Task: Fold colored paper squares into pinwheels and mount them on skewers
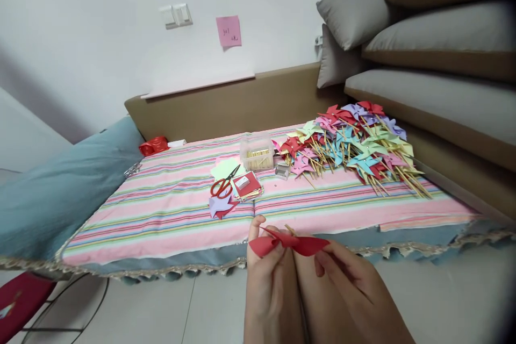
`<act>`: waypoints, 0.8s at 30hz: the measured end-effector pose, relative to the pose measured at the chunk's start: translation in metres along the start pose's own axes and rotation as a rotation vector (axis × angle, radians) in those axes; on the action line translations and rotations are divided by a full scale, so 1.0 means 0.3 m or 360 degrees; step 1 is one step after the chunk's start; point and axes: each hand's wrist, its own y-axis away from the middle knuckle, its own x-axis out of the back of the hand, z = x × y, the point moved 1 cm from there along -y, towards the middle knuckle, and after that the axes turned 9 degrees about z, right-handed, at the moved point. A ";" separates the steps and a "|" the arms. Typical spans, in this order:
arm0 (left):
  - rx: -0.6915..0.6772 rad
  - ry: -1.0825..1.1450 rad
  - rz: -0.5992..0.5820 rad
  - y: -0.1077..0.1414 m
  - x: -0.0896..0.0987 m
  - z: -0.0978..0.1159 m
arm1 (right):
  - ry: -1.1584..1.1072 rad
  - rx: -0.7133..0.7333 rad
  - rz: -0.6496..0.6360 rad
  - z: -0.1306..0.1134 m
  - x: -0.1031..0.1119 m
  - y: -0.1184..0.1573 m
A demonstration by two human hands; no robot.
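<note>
Red paper pinwheel between both raised hands.

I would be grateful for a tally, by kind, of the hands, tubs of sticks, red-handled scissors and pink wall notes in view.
Hands: 2 (left hand, pinching red paper; right hand)
Tub of sticks: 1
Red-handled scissors: 1
Pink wall note: 1
Total: 5
</note>
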 end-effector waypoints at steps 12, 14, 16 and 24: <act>-0.0055 0.0153 -0.0275 0.086 0.009 0.037 | -0.0056 0.0043 -0.0076 -0.082 -0.003 0.087; -0.0093 0.0250 -0.0331 0.090 0.000 0.039 | -0.0033 0.0029 -0.0057 -0.092 -0.002 0.093; -0.0105 0.0299 -0.0343 0.090 -0.007 0.037 | -0.0005 0.0054 -0.0024 -0.096 -0.001 0.097; -0.0153 0.0372 -0.0399 0.064 -0.011 0.026 | 0.0156 0.0253 0.0046 -0.090 -0.005 0.091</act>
